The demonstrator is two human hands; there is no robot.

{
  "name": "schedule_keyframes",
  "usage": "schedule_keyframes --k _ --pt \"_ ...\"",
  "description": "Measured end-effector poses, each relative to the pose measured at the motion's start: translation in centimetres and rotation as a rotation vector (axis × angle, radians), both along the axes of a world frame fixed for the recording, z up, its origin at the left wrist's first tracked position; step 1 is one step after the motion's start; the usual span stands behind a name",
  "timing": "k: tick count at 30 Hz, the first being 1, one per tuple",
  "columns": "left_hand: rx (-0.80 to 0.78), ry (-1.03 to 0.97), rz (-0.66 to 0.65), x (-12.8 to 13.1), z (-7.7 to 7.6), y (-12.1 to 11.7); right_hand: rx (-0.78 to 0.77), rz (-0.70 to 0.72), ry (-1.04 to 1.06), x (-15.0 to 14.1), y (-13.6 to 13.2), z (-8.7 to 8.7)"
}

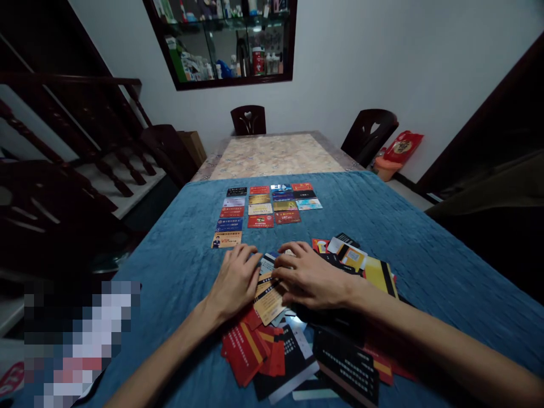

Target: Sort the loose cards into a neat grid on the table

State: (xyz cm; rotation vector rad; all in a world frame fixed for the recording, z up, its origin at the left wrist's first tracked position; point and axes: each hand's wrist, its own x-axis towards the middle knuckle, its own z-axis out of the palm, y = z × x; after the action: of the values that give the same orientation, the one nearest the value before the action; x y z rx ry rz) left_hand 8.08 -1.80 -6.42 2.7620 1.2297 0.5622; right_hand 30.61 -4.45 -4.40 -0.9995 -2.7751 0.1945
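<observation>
My left hand (pixel 238 277) rests palm down at the left edge of a loose pile of cards, fingers stretched forward and slightly bent. Across the top of the pile lies my right hand (pixel 310 276), its fingers spread and touching cards. Tan cards with a dark stripe (pixel 271 303) show between the two hands. Nearer me are red cards (pixel 243 345) and black cards (pixel 346 362), overlapping at odd angles. A yellow card (pixel 379 275) sits to the right of my right wrist. What is under my palms is hidden.
Beyond my hands, several cards lie face up in neat columns, with a VIP card (pixel 227 240) closest. A blue cloth (pixel 182 255) covers the near table; the patterned far top (pixel 276 153) is bare. Dark chairs (pixel 249 120) stand around it. A blurred patch covers the lower left.
</observation>
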Motion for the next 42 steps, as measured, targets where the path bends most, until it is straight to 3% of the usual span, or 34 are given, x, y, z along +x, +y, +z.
schedule_keyframes --k 10,19,29,42 --pt "-0.005 -0.142 -0.063 -0.8 -0.4 -1.7 -0.034 0.067 -0.014 -0.3 -0.5 -0.6" --pt "-0.008 -0.017 -0.223 -0.2 0.8 -3.8 0.012 0.016 -0.016 -0.3 -0.7 -1.1" --pt "0.021 0.141 -0.199 0.0 0.8 -4.0 -0.006 0.008 -0.073 -0.2 -1.0 -0.3" --pt "0.015 0.071 -0.214 0.2 0.7 -4.4 -0.013 0.047 -0.059 -0.2 -1.3 0.6"
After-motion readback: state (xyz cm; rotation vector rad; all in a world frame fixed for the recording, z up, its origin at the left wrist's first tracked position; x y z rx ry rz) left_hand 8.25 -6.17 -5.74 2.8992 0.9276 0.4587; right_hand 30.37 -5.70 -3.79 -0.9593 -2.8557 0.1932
